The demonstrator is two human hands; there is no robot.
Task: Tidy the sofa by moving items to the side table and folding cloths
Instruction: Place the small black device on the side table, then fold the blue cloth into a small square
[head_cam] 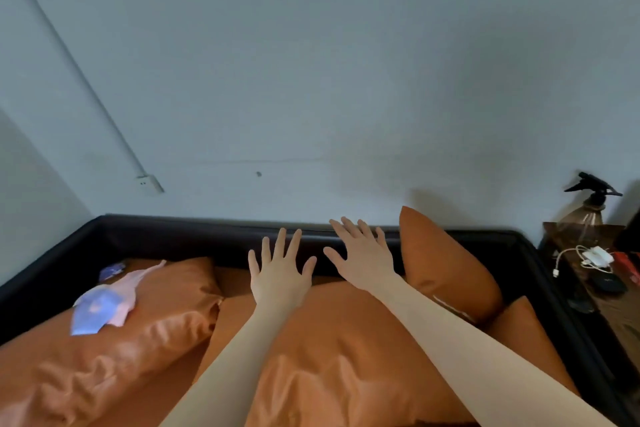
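My left hand and my right hand are stretched forward side by side with fingers spread, holding nothing, above the far end of an orange cushion near the sofa's black back edge. A pink and blue cloth lies crumpled on the left orange cushion. At the right stands the side table, with a white charger and cable and a small black item on it.
An orange pillow leans upright against the sofa back at right, another orange cushion below it. A brown spray bottle stands at the back of the side table. A pale wall fills the upper view, with a socket.
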